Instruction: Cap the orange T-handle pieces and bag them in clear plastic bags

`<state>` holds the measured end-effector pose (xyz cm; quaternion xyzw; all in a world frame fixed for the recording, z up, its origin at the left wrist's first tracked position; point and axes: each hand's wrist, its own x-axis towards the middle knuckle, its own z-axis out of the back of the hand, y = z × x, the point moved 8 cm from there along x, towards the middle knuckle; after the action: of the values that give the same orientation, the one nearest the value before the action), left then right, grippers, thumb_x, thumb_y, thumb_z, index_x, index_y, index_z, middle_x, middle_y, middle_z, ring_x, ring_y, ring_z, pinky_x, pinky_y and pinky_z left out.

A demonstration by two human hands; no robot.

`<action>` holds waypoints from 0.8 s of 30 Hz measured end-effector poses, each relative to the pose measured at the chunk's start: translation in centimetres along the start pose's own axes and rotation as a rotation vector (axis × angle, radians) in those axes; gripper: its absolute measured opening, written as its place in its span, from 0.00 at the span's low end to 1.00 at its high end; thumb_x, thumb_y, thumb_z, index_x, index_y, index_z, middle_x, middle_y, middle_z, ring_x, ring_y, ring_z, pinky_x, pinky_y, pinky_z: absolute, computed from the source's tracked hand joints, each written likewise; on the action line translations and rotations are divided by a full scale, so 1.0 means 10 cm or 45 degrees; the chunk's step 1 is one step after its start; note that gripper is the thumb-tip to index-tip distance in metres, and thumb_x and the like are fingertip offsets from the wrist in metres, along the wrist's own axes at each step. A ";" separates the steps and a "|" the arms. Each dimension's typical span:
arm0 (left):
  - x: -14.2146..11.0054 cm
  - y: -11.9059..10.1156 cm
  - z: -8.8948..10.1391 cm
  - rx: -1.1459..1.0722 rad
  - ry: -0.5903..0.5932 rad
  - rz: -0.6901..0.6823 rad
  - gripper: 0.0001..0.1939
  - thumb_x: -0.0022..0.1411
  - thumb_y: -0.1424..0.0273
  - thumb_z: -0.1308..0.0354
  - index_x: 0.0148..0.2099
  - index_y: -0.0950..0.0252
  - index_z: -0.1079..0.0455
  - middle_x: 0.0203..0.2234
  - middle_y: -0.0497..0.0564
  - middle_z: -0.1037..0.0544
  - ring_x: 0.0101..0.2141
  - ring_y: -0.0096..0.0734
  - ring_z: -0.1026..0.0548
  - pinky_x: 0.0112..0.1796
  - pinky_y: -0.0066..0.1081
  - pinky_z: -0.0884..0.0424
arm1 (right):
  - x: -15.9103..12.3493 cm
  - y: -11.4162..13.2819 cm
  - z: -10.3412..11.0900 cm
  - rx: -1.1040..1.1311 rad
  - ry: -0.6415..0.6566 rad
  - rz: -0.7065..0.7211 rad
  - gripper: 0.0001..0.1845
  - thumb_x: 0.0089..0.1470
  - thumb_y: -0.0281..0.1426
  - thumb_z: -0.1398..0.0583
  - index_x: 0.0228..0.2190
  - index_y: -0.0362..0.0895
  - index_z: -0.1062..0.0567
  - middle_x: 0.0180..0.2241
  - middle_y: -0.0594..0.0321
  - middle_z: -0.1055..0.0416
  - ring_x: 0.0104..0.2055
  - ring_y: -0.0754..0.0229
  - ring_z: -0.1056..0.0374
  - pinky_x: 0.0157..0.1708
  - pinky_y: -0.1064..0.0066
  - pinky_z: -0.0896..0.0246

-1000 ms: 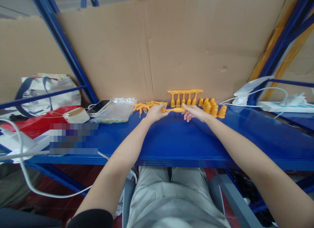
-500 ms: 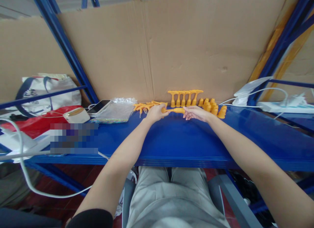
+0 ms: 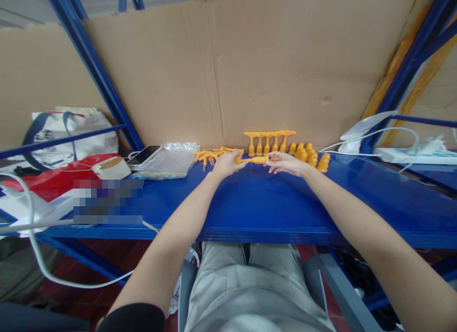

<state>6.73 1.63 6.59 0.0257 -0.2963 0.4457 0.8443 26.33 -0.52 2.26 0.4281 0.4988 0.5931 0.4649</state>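
Observation:
My left hand (image 3: 227,165) is closed around the handle end of an orange corkscrew held level just above the blue shelf. The corkscrew's threaded shaft (image 3: 245,159) shows to the right of my fingertips and runs into an orange flared sleeve (image 3: 257,159). At the sleeve's far right end, my right hand (image 3: 285,164) pinches it with thumb and forefinger, the other fingers loosely bent. Beside my left hand lies a pile of orange corkscrew handles (image 3: 205,155) with metal spirals, partly hidden by that hand. Behind my right hand stand several loose orange sleeves (image 3: 302,154).
Several orange T-shaped corkscrews (image 3: 267,144) stand upright in a row against the cardboard wall (image 3: 271,70). A clear plastic bag (image 3: 167,161), a phone (image 3: 147,154) and a red bag (image 3: 60,177) lie left on the blue shelf (image 3: 264,203). White cables run at both sides.
My right fingers have shifted around the sleeve, from over its right part to its far end, so more of the sleeve shows now. My left hand has stayed in place.

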 end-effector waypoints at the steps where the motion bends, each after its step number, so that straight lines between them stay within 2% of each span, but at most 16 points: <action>1: 0.00 0.00 0.00 0.000 -0.008 -0.001 0.14 0.59 0.59 0.39 0.41 0.64 0.27 0.26 0.51 0.21 0.30 0.37 0.23 0.33 0.30 0.33 | 0.00 0.00 0.00 0.000 -0.008 0.008 0.10 0.54 0.24 0.35 0.37 0.45 0.29 0.32 0.64 0.23 0.26 0.68 0.28 0.25 0.78 0.34; 4: 0.00 0.00 0.00 -0.004 -0.024 -0.006 0.14 0.59 0.59 0.39 0.42 0.64 0.27 0.25 0.50 0.21 0.30 0.37 0.23 0.34 0.30 0.33 | -0.01 0.03 -0.03 -0.012 -0.019 0.003 0.04 0.58 0.29 0.37 0.33 0.43 0.28 0.29 0.62 0.23 0.24 0.68 0.30 0.25 0.78 0.34; 9: 0.00 -0.02 0.00 0.005 -0.049 -0.011 0.16 0.58 0.59 0.38 0.43 0.64 0.27 0.26 0.50 0.21 0.32 0.38 0.23 0.34 0.30 0.33 | -0.04 0.05 -0.08 -0.064 -0.079 -0.072 0.22 0.65 0.40 0.45 0.23 0.41 0.31 0.18 0.59 0.28 0.18 0.67 0.34 0.20 0.78 0.38; 12: 0.00 -0.01 0.00 0.003 -0.048 -0.017 0.16 0.58 0.58 0.38 0.43 0.64 0.27 0.26 0.51 0.21 0.32 0.38 0.23 0.34 0.30 0.32 | -0.04 0.03 -0.08 -0.118 -0.118 -0.116 0.25 0.64 0.45 0.47 0.23 0.41 0.31 0.17 0.58 0.29 0.16 0.67 0.35 0.16 0.79 0.41; 15: 0.01 0.01 -0.01 0.010 -0.049 -0.012 0.17 0.58 0.57 0.38 0.43 0.64 0.27 0.27 0.51 0.20 0.32 0.38 0.23 0.34 0.30 0.32 | -0.03 0.01 -0.06 -0.115 -0.094 -0.128 0.23 0.63 0.47 0.46 0.27 0.41 0.31 0.21 0.57 0.25 0.18 0.66 0.33 0.17 0.78 0.40; 17: 0.01 0.02 -0.01 0.007 -0.047 -0.010 0.17 0.58 0.56 0.39 0.42 0.63 0.27 0.28 0.51 0.20 0.32 0.38 0.23 0.34 0.30 0.32 | -0.02 0.01 -0.06 -0.079 -0.046 -0.102 0.18 0.62 0.45 0.43 0.31 0.42 0.31 0.26 0.57 0.23 0.21 0.65 0.30 0.19 0.77 0.37; 20: 0.01 0.02 -0.01 0.006 -0.045 -0.001 0.16 0.58 0.56 0.39 0.42 0.63 0.27 0.28 0.51 0.20 0.33 0.38 0.22 0.34 0.29 0.32 | -0.01 0.02 -0.05 -0.039 0.020 -0.035 0.09 0.58 0.35 0.37 0.37 0.44 0.31 0.33 0.60 0.21 0.25 0.66 0.28 0.23 0.77 0.34; 22: 0.00 0.01 0.00 0.009 -0.043 0.006 0.16 0.58 0.57 0.39 0.42 0.63 0.27 0.27 0.51 0.20 0.33 0.39 0.22 0.34 0.30 0.32 | -0.01 0.03 -0.03 -0.037 0.021 0.007 0.10 0.55 0.29 0.35 0.38 0.45 0.30 0.33 0.63 0.22 0.26 0.68 0.28 0.24 0.78 0.34; 24: 0.00 0.00 0.00 0.013 -0.044 0.002 0.15 0.58 0.58 0.39 0.42 0.63 0.27 0.27 0.51 0.20 0.34 0.39 0.22 0.34 0.30 0.32 | -0.02 0.04 -0.03 -0.045 0.006 0.027 0.09 0.55 0.30 0.34 0.35 0.45 0.30 0.30 0.63 0.23 0.25 0.68 0.29 0.23 0.79 0.35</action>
<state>6.69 1.60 6.61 0.0375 -0.3085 0.4476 0.8385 26.02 -0.76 2.66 0.4236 0.4849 0.6077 0.4649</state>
